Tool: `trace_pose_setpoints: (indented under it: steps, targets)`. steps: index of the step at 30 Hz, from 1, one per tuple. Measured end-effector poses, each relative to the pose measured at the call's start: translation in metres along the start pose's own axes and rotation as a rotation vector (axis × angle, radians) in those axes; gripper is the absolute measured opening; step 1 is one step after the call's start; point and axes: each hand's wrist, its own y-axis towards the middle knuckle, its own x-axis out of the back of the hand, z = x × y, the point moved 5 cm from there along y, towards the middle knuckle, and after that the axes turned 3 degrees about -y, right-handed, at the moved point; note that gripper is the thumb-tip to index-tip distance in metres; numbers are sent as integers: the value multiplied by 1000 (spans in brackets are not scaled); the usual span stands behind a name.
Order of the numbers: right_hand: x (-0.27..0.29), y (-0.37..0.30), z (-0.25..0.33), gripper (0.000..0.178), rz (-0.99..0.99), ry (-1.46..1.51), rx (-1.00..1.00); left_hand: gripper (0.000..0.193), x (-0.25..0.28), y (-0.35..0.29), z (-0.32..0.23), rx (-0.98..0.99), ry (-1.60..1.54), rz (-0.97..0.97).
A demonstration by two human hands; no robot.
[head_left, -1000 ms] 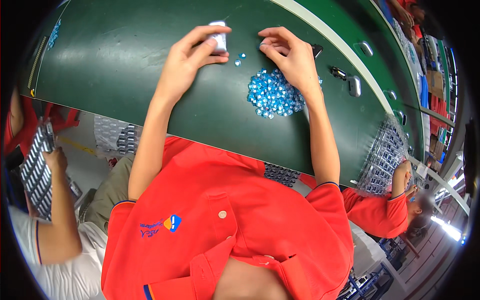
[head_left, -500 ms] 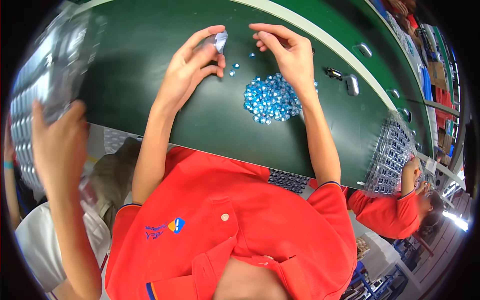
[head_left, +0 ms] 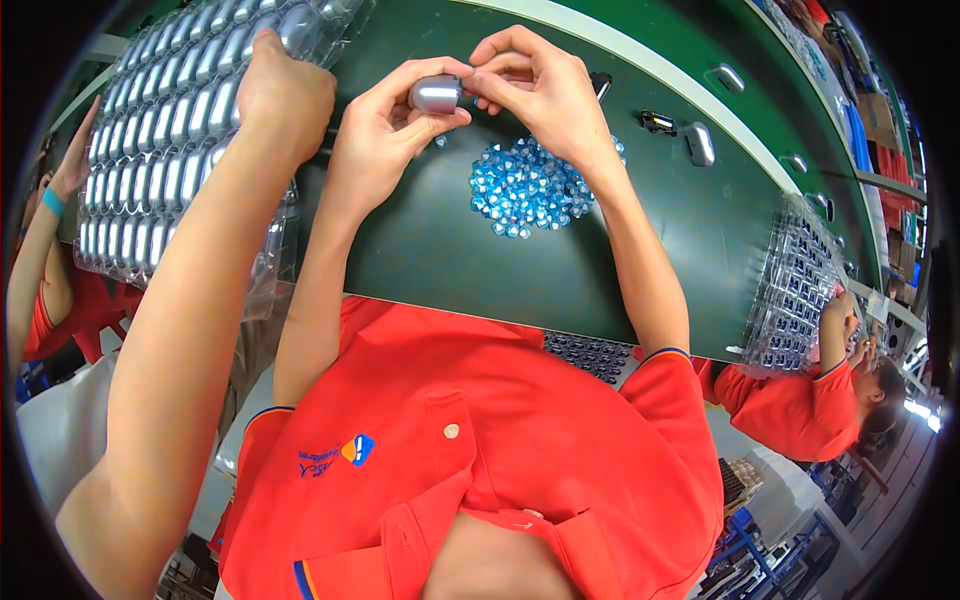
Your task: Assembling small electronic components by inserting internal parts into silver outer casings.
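My left hand (head_left: 375, 150) is closed around a silver-grey rounded shell (head_left: 436, 95), held above the dark green table. My right hand (head_left: 545, 100) meets it, with thumb and forefinger pinched at the shell's right end. Whatever lies between those fingertips is too small to make out. Just below my right hand a pile of shiny blue faceted pieces (head_left: 525, 195) lies on the table, partly covered by my wrist. One loose blue piece (head_left: 441, 141) rests below my left fingers.
At left, a co-worker's hand (head_left: 285, 100) grips a clear tray of silver shells (head_left: 155, 130) over the table (head_left: 420, 260). Another clear tray (head_left: 790, 290) is at the right, beside a person in red (head_left: 790, 410). A black part (head_left: 657, 122) and a silver shell (head_left: 701, 145) lie right of my hand.
My right hand has moved left to meet the shell, which my left hand has turned so its rounded side shows. The co-worker's tray has swung up and right over the table.
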Motion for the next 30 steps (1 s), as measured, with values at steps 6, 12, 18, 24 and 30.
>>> trace_pose_setpoints:
  steps: [6, 12, 18, 24, 30]
  targets:
    - [2, -2, 1, 18, 14, -29, -12, 35, -4, -1, -5, -11, 54, 12]
    - [4, -4, 7, 17, 6, -22, -11, 33, -4, 1, -10, -31, 140, -6]
    - [-2, -7, 20, 16, 40, -36, -14, 33, -10, -4, -22, -113, 318, 37]
    - [-4, -15, 34, 15, -127, -8, 77, 33, -16, -8, -51, -264, 550, -42]
    - [-10, -16, 41, 17, -133, 236, 13, 35, -14, -20, -76, -371, 580, -70]
